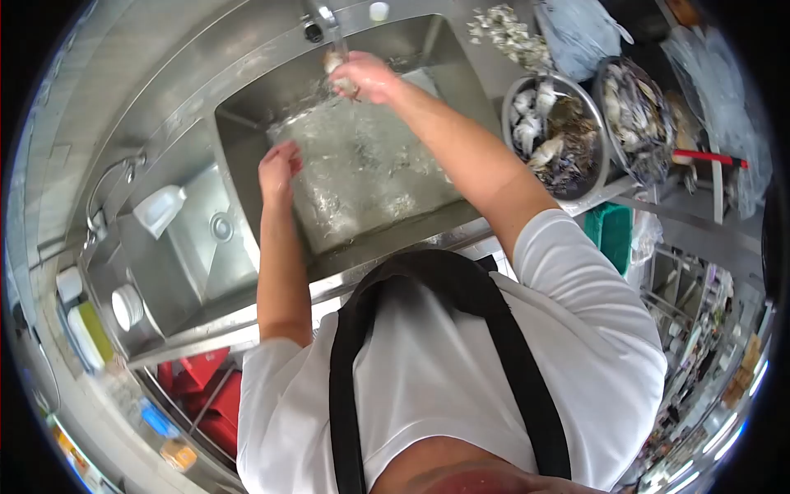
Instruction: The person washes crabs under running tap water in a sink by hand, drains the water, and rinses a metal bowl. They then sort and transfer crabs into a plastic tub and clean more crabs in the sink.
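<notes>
Mostly pale, brown-tinged seafood piece [333, 65] under tap [327, 16].

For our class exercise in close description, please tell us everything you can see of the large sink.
The large sink is a four-sided basin, grey and shiny like stainless steel, with straight walls and a flat rim. Cloudy, rippled water lies in it; no drain can be made out. A metal faucet stands at its far edge, and near it the right hand holds a small pale item over the basin. The left hand is over its left side; contact with the water is unclear.
</notes>
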{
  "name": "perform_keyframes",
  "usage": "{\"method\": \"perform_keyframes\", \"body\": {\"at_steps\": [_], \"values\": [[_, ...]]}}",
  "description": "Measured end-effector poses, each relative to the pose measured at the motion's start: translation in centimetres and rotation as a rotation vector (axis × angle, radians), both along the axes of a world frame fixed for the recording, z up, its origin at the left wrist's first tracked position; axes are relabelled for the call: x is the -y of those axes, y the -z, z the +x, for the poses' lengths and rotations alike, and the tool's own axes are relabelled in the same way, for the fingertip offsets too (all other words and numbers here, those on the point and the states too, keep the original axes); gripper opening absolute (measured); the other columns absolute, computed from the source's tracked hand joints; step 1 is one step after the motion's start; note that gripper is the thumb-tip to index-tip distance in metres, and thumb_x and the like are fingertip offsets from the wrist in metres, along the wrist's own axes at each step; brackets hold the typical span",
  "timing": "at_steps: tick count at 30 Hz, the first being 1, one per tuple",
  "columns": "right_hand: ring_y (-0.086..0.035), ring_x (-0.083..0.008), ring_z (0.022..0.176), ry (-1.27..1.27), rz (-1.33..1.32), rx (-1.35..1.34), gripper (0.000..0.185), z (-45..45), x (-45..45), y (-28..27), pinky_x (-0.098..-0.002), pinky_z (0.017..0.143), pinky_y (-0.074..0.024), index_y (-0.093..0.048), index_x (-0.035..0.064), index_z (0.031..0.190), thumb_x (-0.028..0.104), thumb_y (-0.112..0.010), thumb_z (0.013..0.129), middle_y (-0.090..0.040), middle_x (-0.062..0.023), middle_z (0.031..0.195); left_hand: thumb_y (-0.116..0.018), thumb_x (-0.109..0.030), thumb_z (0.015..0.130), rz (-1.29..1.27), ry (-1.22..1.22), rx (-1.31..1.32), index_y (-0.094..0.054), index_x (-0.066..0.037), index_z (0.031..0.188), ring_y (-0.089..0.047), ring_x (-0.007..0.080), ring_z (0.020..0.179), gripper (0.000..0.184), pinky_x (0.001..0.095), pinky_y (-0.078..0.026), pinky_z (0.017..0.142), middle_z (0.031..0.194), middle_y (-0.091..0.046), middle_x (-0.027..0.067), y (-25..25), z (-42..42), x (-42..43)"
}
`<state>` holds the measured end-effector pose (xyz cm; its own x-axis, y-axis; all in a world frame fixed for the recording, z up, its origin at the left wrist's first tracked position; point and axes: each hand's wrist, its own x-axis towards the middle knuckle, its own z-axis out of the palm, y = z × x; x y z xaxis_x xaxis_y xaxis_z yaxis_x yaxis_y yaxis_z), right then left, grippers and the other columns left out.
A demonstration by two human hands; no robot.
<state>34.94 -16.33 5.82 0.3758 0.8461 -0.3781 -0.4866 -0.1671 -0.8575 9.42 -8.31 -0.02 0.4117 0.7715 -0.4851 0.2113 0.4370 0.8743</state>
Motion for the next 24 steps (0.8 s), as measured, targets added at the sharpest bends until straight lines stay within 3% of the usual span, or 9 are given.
{"method": "perform_keyframes", "body": {"at_steps": [4, 8, 11, 12, 15, 17, 18, 21, 24], "values": [[-0.058, -0.0113, 0.062, 0.039, -0.101, 0.335, 0.041, 0.7, 4.3, -3.2, -0.0254, 0.053, -0.0461, -0.059, 0.0017, 0.103, 0.021, -0.083, 0.075, -0.063, -0.0033, 0.080, -0.066, -0.015, 0.089, 0.029, -0.037, 0.044, -0.067, 0.002, 0.107, -0.059, 0.0108, 0.070, 0.025, 0.0243, -0.049, 0.063, 0.083, -0.066, 0.0043, 2.4, -5.7, -0.2], [-0.061, -0.0143, 0.086, 0.284, -0.148, 0.736, 0.051, 4.9, 13.5, -3.5, -0.0287, 0.073, -0.0509, -0.060, 0.0046, 0.118, 0.027, -0.082, 0.078, -0.065, -0.0076, 0.100, -0.065, -0.017, 0.090, 0.415, -0.093, -0.214, -0.070, -0.002, 0.103, -0.061, 0.0120, 0.072, 0.021, 0.0266, -0.049, 0.064, 0.083, -0.067, 0.0044, 0.8, -11.1, -2.1], [-0.062, -0.0154, 0.088, 0.630, -0.256, 1.013, 0.036, 7.0, 23.5, -8.3, -0.0286, 0.076, -0.0516, -0.063, 0.0042, 0.114, 0.021, -0.075, 0.085, -0.066, -0.0074, 0.103, -0.063, -0.019, 0.091, 0.755, -0.203, -0.415, -0.070, -0.001, 0.106, -0.065, 0.0172, 0.077, 0.024, 0.0313, -0.052, 0.070, 0.087, -0.071, 0.0088, -2.0, -13.1, -2.4], [-0.065, -0.0207, 0.090, 0.729, -0.414, 1.128, 0.035, 6.4, 26.1, -11.4, -0.0338, 0.078, -0.0527, -0.062, 0.0031, 0.117, 0.021, -0.068, 0.088, -0.068, -0.0126, 0.103, -0.063, -0.020, 0.091, 0.963, -0.272, -0.556, -0.070, -0.001, 0.108, -0.067, 0.0203, 0.081, 0.026, 0.0339, -0.053, 0.074, 0.090, -0.072, 0.0114, -3.2, -13.2, -2.2], [-0.063, -0.0374, 0.095, 0.753, -0.456, 1.836, 0.031, 7.9, 32.7, -12.1, -0.0414, 0.088, -0.0490, -0.064, -0.0005, 0.114, 0.018, -0.065, 0.088, -0.066, -0.0184, 0.105, -0.066, -0.037, 0.089, 0.842, -0.127, -0.706, -0.065, -0.003, 0.120, -0.067, 0.0304, 0.096, 0.047, 0.0410, -0.051, 0.086, 0.110, -0.069, 0.0178, -0.6, -15.3, -5.6], [-0.063, -0.0369, 0.097, 0.489, -0.802, 1.379, 0.028, 8.3, 36.4, -10.4, -0.0421, 0.089, -0.0485, -0.066, -0.0007, 0.110, 0.017, -0.063, 0.089, -0.067, -0.0174, 0.106, -0.067, -0.042, 0.087, 0.827, -0.026, -0.790, -0.058, -0.004, 0.128, -0.066, 0.0330, 0.101, 0.057, 0.0433, -0.050, 0.089, 0.115, -0.067, 0.0189, 2.0, -15.2, -7.1], [-0.063, -0.0369, 0.097, 0.489, -0.808, 1.385, 0.028, 7.9, 37.0, -10.4, -0.0421, 0.089, -0.0485, -0.066, -0.0007, 0.110, 0.017, -0.063, 0.089, -0.067, -0.0174, 0.106, -0.068, -0.047, 0.085, 0.815, 0.065, -0.887, -0.052, -0.004, 0.135, -0.064, 0.0356, 0.105, 0.067, 0.0457, -0.048, 0.092, 0.120, -0.065, 0.0200, 3.0, -14.9, -7.3], [-0.066, -0.0318, 0.092, 0.755, -0.494, 1.557, 0.023, 5.0, 37.0, -11.1, -0.0389, 0.087, -0.0499, -0.067, -0.0006, 0.107, 0.013, -0.061, 0.090, -0.069, -0.0171, 0.103, -0.068, -0.051, 0.082, 0.832, 0.075, -0.845, -0.040, -0.006, 0.141, -0.061, 0.0406, 0.110, 0.079, 0.0492, -0.047, 0.093, 0.121, -0.063, 0.0221, 4.6, -13.1, -5.7], [-0.064, -0.0204, 0.085, 0.790, -0.294, 1.443, 0.018, 0.9, 32.3, -10.4, -0.0302, 0.079, -0.0506, -0.067, -0.0002, 0.102, 0.002, -0.057, 0.087, -0.068, -0.0124, 0.095, -0.067, -0.047, 0.082, 0.682, 0.121, -1.111, -0.044, -0.005, 0.124, -0.061, 0.0452, 0.105, 0.063, 0.0520, -0.049, 0.089, 0.112, -0.066, 0.0229, 2.8, -11.7, -5.0]]}}
